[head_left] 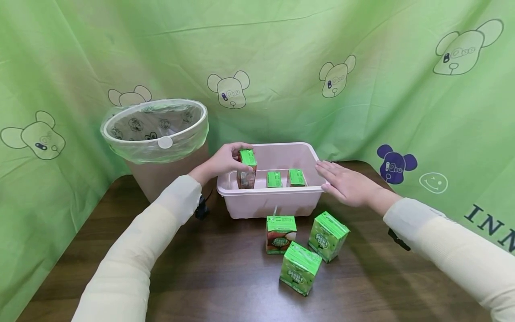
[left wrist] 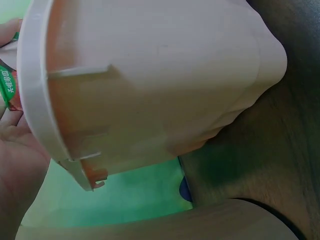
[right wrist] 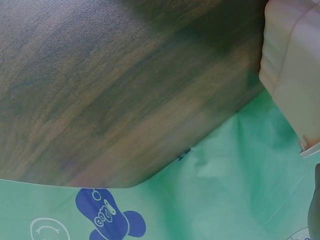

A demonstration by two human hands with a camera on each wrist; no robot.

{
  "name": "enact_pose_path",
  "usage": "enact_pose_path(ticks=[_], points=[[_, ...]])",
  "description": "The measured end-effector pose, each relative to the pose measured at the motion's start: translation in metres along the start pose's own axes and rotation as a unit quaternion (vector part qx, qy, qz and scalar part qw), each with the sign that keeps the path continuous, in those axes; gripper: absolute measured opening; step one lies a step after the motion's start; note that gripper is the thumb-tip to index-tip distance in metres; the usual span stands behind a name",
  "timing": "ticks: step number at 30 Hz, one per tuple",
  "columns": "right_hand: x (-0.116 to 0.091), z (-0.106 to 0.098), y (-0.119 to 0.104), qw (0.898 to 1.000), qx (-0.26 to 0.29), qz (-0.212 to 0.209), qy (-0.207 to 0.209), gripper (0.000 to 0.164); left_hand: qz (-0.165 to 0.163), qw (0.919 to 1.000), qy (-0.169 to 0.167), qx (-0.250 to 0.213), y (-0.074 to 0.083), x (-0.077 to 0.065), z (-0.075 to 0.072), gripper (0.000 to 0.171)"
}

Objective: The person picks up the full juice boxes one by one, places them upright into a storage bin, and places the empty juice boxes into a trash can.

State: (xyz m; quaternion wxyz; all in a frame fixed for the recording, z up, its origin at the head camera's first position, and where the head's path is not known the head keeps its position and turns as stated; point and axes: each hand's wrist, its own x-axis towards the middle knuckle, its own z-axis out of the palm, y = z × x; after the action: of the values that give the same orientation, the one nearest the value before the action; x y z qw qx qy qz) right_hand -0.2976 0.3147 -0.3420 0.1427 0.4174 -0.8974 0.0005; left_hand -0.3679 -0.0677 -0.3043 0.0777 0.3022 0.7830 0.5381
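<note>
My left hand [head_left: 225, 160] grips a juice box [head_left: 247, 172] with a green top, thumb and fingers on either side. It holds the box upright inside the left end of a pink plastic basin [head_left: 273, 203]. Two more green-topped boxes, one in the middle [head_left: 274, 179] and one to its right [head_left: 296, 177], stand in the basin, their lower parts hidden by its front wall. My right hand [head_left: 348, 184] has straight fingers at the basin's right rim. In the left wrist view, the basin's wall [left wrist: 165, 85] partly hides the held box [left wrist: 9, 85].
In front of the basin, a red apple-pictured juice box [head_left: 280, 237] and two green ones, right [head_left: 329, 237] and nearer [head_left: 300, 268], stand on the dark wooden table [head_left: 217, 277]. Left of the basin is a bagged trash bin [head_left: 154, 154]. A green printed curtain [head_left: 281, 53] hangs behind.
</note>
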Motion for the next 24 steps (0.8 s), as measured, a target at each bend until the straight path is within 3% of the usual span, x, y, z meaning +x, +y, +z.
enact_pose_path(ticks=[9, 24], points=[[-0.001, 0.000, 0.000, 1.000, 0.000, 0.004, 0.001, 0.053, -0.009, 0.9982, -0.015, 0.057, 0.000, 0.005, 0.004, 0.067], [0.000, -0.001, -0.002, 1.000, 0.002, 0.005, 0.001, 0.053, -0.012, 0.9895, -0.080, 0.120, -0.006, 0.013, 0.012, 0.071]])
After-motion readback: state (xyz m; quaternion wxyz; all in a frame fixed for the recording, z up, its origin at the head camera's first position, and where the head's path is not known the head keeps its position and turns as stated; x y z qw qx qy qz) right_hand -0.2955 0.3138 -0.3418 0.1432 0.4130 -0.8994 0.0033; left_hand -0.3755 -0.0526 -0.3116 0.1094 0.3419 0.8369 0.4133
